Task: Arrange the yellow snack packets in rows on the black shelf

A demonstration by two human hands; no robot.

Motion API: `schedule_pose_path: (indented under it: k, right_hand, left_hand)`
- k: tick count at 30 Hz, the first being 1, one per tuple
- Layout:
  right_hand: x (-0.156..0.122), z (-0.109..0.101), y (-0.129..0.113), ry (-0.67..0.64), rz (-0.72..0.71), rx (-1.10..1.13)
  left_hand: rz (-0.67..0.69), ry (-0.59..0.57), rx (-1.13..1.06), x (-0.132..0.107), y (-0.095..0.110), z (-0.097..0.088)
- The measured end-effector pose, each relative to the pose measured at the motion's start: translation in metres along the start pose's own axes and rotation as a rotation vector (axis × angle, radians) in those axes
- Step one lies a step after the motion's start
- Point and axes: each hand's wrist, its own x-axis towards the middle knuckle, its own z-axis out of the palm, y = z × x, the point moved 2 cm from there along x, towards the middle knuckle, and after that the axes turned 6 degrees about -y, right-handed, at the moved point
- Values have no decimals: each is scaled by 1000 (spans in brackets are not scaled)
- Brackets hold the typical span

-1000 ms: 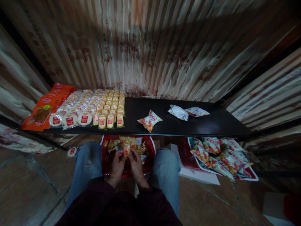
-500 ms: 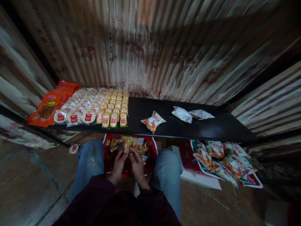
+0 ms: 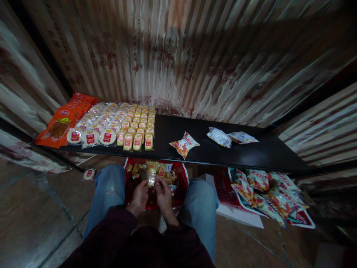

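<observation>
Between my knees, a small wrapped snack cake (image 3: pixel 151 177) in clear yellowish film is held over a red basket (image 3: pixel 182 175). My left hand (image 3: pixel 140 197) pinches its left side, and my right hand (image 3: pixel 164 194) has its fingers closed on the right edge of the wrapper. Loose wrapped snacks (image 3: pixel 161 170) lie in the basket beneath. Above on the black shelf (image 3: pixel 167 126) stand rows of similar yellow wrapped cakes (image 3: pixel 137 141), beside rows of round white wrapped crackers (image 3: pixel 107 137).
Orange snack bags (image 3: pixel 60 121) lie at the shelf's left end. One puffed snack bag (image 3: pixel 185 144) and two whitish bags (image 3: pixel 219 137) rest farther right. A second basket with several snack bags (image 3: pixel 283 199) stands on the right. One round cracker (image 3: pixel 89 174) lies on the floor.
The wrapped cake has turned in my fingers, so a broader, shiny face of its film shows. Both hands stay over the basket. The whole view has shifted slightly.
</observation>
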Motion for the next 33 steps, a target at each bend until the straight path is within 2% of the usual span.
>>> schedule_pose_path:
  k: [3,7,11,16,19,21,28,33]
  right_hand:
    - [-1,-1,0,9,-10,-73]
    - [-1,1,-2,0,-10,-158]
    - [-2,3,-3,-25,36,-163]
    - [-2,2,-3,4,92,-114]
    - [-2,1,-3,12,83,-29]
    - [-1,1,-3,21,78,8]
    - [-2,-3,0,64,142,7]
    - [0,-9,5,102,142,6]
  left_hand:
    - [-66,-38,-82,0,-2,1]
    - [36,-18,13,3,-3,-3]
    - [216,4,269,3,-3,-6]
    - [478,112,757,-7,1,-4]
    - [626,156,928,-14,2,1]
    - [673,160,1006,-17,1,3]
    - [783,40,1108,-24,-6,4]
    - [750,-29,1019,-24,-7,5]
